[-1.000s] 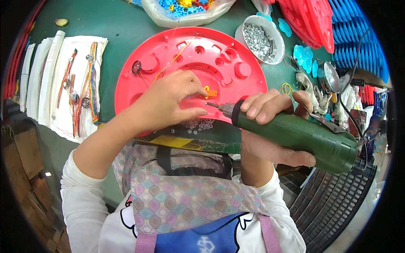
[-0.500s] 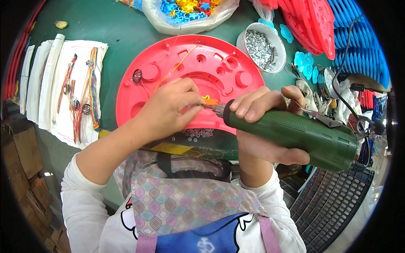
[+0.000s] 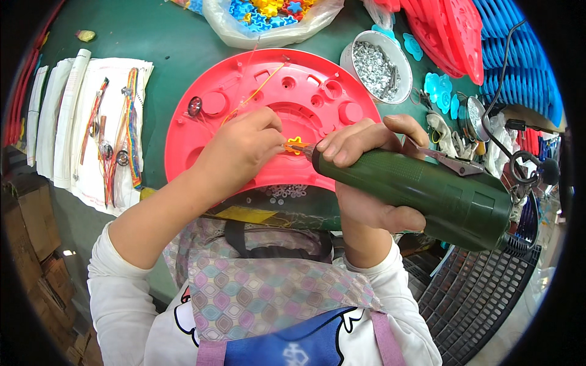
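A round red plastic disc (image 3: 244, 100) with moulded holes lies on the green table in front of me. My left hand (image 3: 241, 152) rests on its near part, fingertips pinching a small orange flower-shaped piece (image 3: 294, 145). My right hand (image 3: 366, 177) grips a dark green electric screwdriver (image 3: 427, 192), whose tip touches that orange piece. A thin orange wire (image 3: 259, 91) runs across the disc, and a small round part (image 3: 195, 106) sits near its left rim.
White paper with coloured wire bundles (image 3: 113, 140) lies at left. A white tub of screws (image 3: 375, 67) stands at the disc's far right. A bag of coloured flower pieces (image 3: 268, 15) is at the back. Red (image 3: 445, 30) and blue plates (image 3: 525, 49) are stacked right; a black crate (image 3: 482, 299) is lower right.
The view has shifted slightly; my right hand and the screwdriver have stayed pressed on the orange piece, and my left hand keeps pinching it at the same spot.
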Demonstrator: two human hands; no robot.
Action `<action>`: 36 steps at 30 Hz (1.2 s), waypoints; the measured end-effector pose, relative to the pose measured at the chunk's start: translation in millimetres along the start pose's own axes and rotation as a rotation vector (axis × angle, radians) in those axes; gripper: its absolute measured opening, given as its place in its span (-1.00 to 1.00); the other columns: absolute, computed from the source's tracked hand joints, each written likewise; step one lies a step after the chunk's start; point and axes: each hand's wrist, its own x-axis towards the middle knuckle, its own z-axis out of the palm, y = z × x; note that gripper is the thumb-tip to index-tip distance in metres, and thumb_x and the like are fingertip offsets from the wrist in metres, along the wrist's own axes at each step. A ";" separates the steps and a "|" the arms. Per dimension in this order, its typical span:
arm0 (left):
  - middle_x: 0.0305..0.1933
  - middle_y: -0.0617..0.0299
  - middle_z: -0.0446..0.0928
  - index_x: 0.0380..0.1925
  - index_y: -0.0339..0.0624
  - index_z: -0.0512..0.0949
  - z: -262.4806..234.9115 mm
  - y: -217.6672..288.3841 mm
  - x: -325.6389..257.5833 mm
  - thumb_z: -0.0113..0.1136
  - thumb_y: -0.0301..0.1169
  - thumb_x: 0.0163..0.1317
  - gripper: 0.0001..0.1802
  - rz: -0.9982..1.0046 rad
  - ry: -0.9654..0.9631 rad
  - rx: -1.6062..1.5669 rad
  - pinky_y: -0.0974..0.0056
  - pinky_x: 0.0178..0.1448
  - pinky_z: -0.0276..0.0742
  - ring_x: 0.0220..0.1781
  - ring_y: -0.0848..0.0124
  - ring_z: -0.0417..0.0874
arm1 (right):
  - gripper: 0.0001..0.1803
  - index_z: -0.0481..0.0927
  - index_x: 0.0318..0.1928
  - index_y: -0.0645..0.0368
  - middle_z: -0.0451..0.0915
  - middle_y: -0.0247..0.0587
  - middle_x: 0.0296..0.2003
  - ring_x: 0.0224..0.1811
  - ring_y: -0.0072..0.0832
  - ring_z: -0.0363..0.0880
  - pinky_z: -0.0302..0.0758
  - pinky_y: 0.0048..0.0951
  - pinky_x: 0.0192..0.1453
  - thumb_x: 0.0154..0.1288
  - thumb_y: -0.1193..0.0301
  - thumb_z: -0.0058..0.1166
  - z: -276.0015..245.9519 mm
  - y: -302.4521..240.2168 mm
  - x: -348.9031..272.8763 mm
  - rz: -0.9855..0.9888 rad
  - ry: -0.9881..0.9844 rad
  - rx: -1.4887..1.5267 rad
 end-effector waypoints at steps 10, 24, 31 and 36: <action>-0.18 0.09 0.59 -0.28 -0.31 0.68 0.3 1.9 2.1 0.37 -0.58 0.16 -0.88 0.028 0.009 -0.070 0.11 -0.09 0.64 -0.17 0.13 0.69 | 0.27 0.24 0.33 0.28 0.64 -0.10 -0.35 -0.30 -0.28 0.69 0.70 -0.19 -0.08 -0.01 -0.60 0.13 6.0 0.3 -1.5 0.009 0.000 0.006; -0.19 0.17 0.61 -0.31 -0.25 0.66 1.1 -2.3 -1.8 0.41 -0.54 0.13 -0.87 0.095 -0.037 0.130 0.14 -0.06 0.61 -0.16 0.18 0.63 | 0.25 0.22 0.32 0.30 0.61 -0.03 -0.38 -0.37 -0.23 0.62 0.70 -0.13 -0.16 0.09 -0.63 0.02 5.6 2.1 -4.9 0.022 -0.024 -0.169; -0.20 0.18 0.61 -0.29 -0.24 0.66 0.3 -4.6 -1.2 0.40 -0.54 0.15 -0.87 0.105 -0.050 0.115 0.13 -0.06 0.60 -0.16 0.17 0.63 | 0.26 0.23 0.32 0.30 0.62 -0.05 -0.39 -0.37 -0.22 0.66 0.71 -0.17 -0.22 0.07 -0.63 0.03 6.4 -0.5 0.3 0.198 -0.027 -0.288; -0.20 0.15 0.58 -0.24 -0.22 0.69 1.7 1.1 -0.7 0.38 -0.55 0.18 -0.86 0.055 -0.038 0.106 0.11 -0.06 0.58 -0.16 0.16 0.61 | 0.29 0.23 0.36 0.33 0.60 -0.07 -0.42 -0.38 -0.24 0.63 0.70 -0.15 -0.24 0.11 -0.66 -0.06 -2.3 2.5 8.7 0.026 -0.056 -0.086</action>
